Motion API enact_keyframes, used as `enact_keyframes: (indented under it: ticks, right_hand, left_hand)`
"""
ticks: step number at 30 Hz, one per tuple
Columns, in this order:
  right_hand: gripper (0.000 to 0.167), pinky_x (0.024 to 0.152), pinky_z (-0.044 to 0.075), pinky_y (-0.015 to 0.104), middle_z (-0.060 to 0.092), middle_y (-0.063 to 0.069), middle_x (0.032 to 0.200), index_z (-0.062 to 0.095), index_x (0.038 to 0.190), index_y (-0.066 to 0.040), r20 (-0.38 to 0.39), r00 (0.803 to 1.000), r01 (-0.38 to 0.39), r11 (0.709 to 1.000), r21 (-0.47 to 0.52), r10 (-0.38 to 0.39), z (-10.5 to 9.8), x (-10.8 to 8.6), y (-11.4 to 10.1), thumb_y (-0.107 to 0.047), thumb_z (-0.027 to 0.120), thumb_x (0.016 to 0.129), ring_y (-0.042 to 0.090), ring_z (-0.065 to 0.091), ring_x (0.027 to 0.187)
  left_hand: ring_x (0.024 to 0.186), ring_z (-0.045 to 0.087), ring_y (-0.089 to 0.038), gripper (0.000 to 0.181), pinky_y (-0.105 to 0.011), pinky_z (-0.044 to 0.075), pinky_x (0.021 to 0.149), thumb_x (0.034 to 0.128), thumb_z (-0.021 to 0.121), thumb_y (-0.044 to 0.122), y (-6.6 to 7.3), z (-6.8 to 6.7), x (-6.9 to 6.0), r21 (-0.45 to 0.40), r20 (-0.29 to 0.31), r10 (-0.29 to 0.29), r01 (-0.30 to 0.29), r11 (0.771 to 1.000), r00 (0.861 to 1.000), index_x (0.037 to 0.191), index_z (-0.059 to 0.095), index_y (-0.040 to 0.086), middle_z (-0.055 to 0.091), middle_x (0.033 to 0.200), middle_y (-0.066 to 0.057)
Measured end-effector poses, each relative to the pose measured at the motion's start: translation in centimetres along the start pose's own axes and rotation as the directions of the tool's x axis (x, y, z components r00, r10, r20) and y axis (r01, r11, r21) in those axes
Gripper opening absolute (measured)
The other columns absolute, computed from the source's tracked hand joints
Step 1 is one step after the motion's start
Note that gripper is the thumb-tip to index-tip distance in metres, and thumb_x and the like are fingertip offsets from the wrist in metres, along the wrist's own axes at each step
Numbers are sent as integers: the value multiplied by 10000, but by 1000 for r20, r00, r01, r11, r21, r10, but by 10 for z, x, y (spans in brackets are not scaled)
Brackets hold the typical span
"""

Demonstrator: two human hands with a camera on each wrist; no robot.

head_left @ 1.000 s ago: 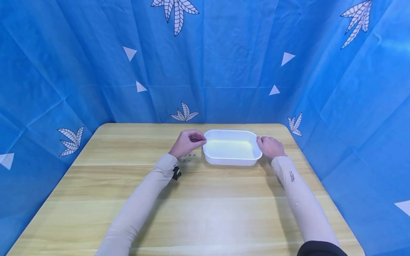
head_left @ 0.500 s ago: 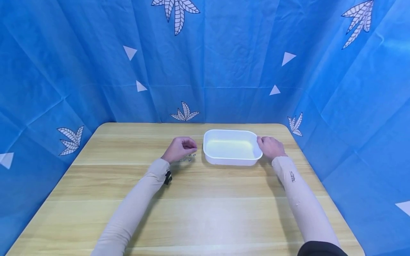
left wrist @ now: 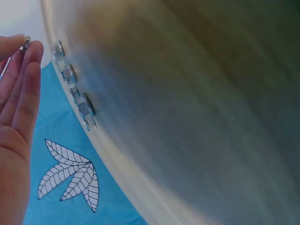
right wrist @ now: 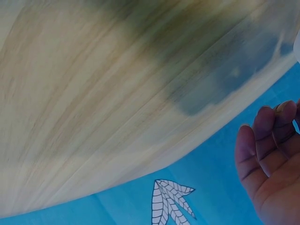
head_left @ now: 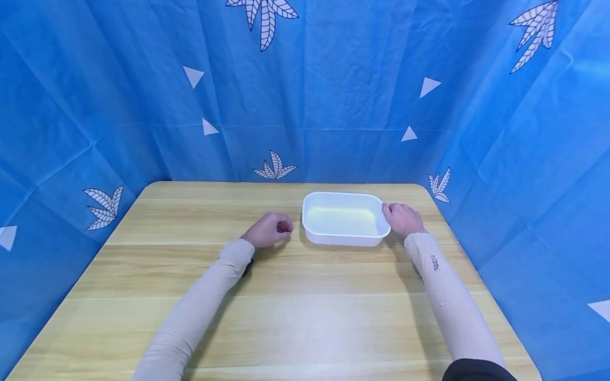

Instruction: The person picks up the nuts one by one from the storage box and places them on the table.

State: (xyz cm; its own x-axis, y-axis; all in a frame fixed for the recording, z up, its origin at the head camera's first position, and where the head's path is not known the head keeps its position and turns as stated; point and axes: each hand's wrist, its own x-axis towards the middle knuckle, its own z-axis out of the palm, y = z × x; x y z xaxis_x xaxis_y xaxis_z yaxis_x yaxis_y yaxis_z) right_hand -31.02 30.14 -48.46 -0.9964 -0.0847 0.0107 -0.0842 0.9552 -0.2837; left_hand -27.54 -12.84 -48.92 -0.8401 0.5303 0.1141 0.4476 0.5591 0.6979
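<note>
My left hand is low over the table, left of a white plastic tub. In the left wrist view its thumb and fingertip pinch a small shiny metal nut. Several more metal nuts lie in a line on the wood beside those fingers; in the head view the hand hides them. At the tub's right end, my right hand grips the rim. The right wrist view shows that hand's curled fingers, with only a sliver of the white tub at the frame's edge. The tub's inside looks bare.
The wooden table carries the tub near its far edge. A blue curtain with leaf and triangle prints hangs behind the table and along both sides.
My left hand has moved from the tub's left rim, leftward and down to where the small nuts lay in view. It now pinches a nut. The right hand and tub have stayed put.
</note>
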Motion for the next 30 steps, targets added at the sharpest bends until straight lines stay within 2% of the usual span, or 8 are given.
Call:
enact_keyframes:
  ticks: [4, 13, 17, 22, 30]
  right_hand:
    - [740, 960, 527, 650, 683, 280, 1280, 655, 1295, 13, 8, 1000, -2, 1000, 0, 2, -1, 0, 0, -507, 169, 1093, 486, 643, 1183]
    - [746, 941, 532, 648, 694, 273, 1258, 677, 1251, 5, -6, 1000, 4, 1000, 7, -4, -2, 0, 1, -512, 165, 1089, 483, 652, 1167]
    - [747, 941, 533, 650, 691, 277, 1261, 673, 1260, 9, -3, 1000, 6, 1000, 7, -6, -1, 0, 0, -511, 163, 1091, 484, 653, 1161]
    - [739, 942, 533, 648, 688, 284, 1262, 667, 1268, 16, 0, 1000, 13, 1000, 12, -13, 0, 0, 0, -504, 172, 1093, 485, 654, 1155]
    - [727, 969, 523, 651, 680, 286, 1278, 653, 1292, 21, 6, 1000, 6, 1000, 19, -6, -2, 0, 0, -497, 182, 1096, 484, 644, 1176]
  left_hand:
    - [916, 717, -173, 120, -322, 620, 863, 896, 736, 3, 3, 1, 1, 57, 30, 18, -19, 998, 999, 1016, 738, -4, 762, 965, -85]
    - [890, 696, -130, 85, -294, 612, 866, 888, 772, 33, 3, 7, 8, 170, 80, -10, -4, 986, 997, 962, 755, 73, 763, 943, -34]
    - [883, 683, -118, 73, -293, 607, 867, 892, 777, 49, 3, 8, 9, 215, 98, -6, -15, 977, 995, 940, 751, 96, 758, 939, -19]
    - [875, 676, -110, 68, -298, 606, 867, 890, 773, 49, 2, 7, 8, 234, 102, 9, -32, 972, 995, 926, 744, 98, 757, 930, -18]
    - [890, 682, -122, 79, -309, 603, 886, 891, 776, 61, 3, 8, 7, 249, 100, -12, -13, 968, 995, 933, 743, 119, 761, 942, -17]
